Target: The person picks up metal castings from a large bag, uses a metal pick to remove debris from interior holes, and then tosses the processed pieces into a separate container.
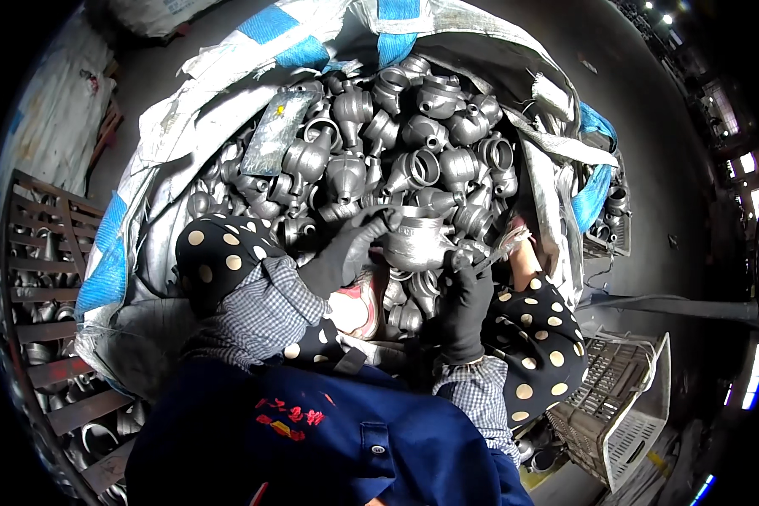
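Note:
A rounded grey metal casting (415, 243) with a wide open collar is held up in front of me, between both hands. My left hand (351, 248), in a dark glove, is closed on the collar's left rim. My right hand (467, 287), gloved alike, grips the casting's lower right side, where a short neck seems to be. Beneath and beyond it lies a heap of similar grey castings (346, 177), with round bodies, ring openings and narrow necks. They fill a large white woven sack (169, 139) with blue straps.
A flat scuffed plate (271, 139) rests on the heap. On the left stands a rusty metal cage (46, 266) holding more castings. At right are a grey plastic crate (616, 396), another basket of castings (617, 232) and a dark metal bar (675, 308). My legs straddle the near heap.

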{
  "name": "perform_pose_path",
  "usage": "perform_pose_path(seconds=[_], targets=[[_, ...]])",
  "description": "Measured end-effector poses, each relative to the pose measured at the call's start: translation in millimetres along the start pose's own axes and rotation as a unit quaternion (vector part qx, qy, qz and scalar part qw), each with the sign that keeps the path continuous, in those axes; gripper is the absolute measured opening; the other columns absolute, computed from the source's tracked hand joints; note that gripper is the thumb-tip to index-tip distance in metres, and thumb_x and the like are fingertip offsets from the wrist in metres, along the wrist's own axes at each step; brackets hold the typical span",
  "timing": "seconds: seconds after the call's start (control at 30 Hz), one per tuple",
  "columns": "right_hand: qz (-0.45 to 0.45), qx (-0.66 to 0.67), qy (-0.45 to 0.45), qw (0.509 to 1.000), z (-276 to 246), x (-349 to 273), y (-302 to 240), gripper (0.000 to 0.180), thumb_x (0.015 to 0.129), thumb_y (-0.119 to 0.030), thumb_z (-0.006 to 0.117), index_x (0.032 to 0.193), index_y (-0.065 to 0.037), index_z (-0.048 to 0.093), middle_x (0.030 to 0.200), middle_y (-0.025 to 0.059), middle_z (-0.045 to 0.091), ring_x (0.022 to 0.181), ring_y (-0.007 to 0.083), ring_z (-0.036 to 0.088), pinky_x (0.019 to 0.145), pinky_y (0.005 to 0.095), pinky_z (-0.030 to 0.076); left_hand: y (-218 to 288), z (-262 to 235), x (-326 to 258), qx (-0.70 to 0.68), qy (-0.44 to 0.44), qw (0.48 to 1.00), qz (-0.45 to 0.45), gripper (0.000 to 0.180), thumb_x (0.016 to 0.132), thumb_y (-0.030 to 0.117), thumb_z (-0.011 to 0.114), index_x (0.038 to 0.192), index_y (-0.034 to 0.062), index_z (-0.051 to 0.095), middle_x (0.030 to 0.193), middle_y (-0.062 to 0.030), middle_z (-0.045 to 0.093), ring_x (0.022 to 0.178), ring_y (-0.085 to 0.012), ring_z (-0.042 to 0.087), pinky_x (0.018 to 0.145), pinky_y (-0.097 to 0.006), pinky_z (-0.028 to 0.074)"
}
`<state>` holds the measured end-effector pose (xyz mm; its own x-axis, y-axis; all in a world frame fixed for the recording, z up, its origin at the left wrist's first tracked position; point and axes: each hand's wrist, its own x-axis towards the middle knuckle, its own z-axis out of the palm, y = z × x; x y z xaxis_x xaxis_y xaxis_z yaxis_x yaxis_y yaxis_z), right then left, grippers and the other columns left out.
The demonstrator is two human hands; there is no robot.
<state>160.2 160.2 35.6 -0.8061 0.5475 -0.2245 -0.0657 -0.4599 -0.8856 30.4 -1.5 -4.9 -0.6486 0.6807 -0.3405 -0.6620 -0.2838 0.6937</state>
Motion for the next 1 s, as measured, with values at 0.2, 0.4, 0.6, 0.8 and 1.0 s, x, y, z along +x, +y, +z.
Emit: perform_pose_path(seconds=[0.2, 0.4, 0.6, 0.8, 1.0], targets=[[0.046, 0.021, -0.020, 0.999, 12, -9, 2, 0.022, 0.089, -0.013, 0.063, 0.108, -0.003, 0.058, 0.080, -0.0027, 0.056, 0.066, 0.0056, 0.049, 0.059, 0.0202, 0.040, -5, -29, 16, 0.013, 0.012, 0.977, 0.212, 0.033, 0.095, 0.007, 0.055, 0.127, 0.0016, 0.053, 0.124, -0.0074, 0.061, 0.120, -0.0155, 0.053, 0.105, -0.034, 0.040], [0.112, 0.095, -0.041, 0.988, 3, -6, 20, 0.034, 0.087, 0.001, 0.058, 0.121, 0.000, 0.054, 0.090, 0.0040, 0.064, 0.068, 0.0065, 0.055, 0.059, 0.0181, 0.043, 20, -18, 10, 0.006, 0.022, 0.988, 0.155, 0.025, 0.095, 0.004, 0.049, 0.116, 0.0000, 0.062, 0.120, -0.0113, 0.063, 0.115, -0.0206, 0.058, 0.100, -0.036, 0.047], [0.152, 0.107, -0.040, 0.982, -2, 0, 26, 0.033, 0.089, 0.000, 0.055, 0.121, 0.002, 0.054, 0.075, -0.0006, 0.057, 0.055, 0.0036, 0.042, 0.050, 0.0178, 0.033, 21, -25, 17, 0.003, -0.056, 0.974, 0.220, 0.040, 0.085, 0.006, 0.054, 0.124, -0.0014, 0.056, 0.126, -0.0140, 0.059, 0.120, -0.0236, 0.055, 0.105, -0.037, 0.043], [0.138, 0.025, -0.054, 0.989, 0, -4, 17, 0.015, 0.091, -0.020, 0.060, 0.094, -0.005, 0.060, 0.072, -0.0032, 0.051, 0.062, 0.0063, 0.049, 0.058, 0.0210, 0.043, 25, -28, 14, -0.018, -0.035, 0.983, 0.181, 0.044, 0.085, -0.001, 0.049, 0.128, -0.0031, 0.052, 0.134, -0.0156, 0.053, 0.128, -0.0238, 0.049, 0.096, -0.030, 0.048], [0.124, 0.031, 0.011, 0.992, 8, -7, 12, 0.030, 0.086, -0.015, 0.066, 0.112, 0.000, 0.064, 0.073, -0.0058, 0.056, 0.061, 0.0027, 0.045, 0.055, 0.0185, 0.035, 21, -28, 18, -0.012, 0.001, 0.990, 0.140, 0.046, 0.085, 0.000, 0.048, 0.130, -0.0041, 0.050, 0.135, -0.0162, 0.052, 0.131, -0.0232, 0.047, 0.095, -0.030, 0.049]])
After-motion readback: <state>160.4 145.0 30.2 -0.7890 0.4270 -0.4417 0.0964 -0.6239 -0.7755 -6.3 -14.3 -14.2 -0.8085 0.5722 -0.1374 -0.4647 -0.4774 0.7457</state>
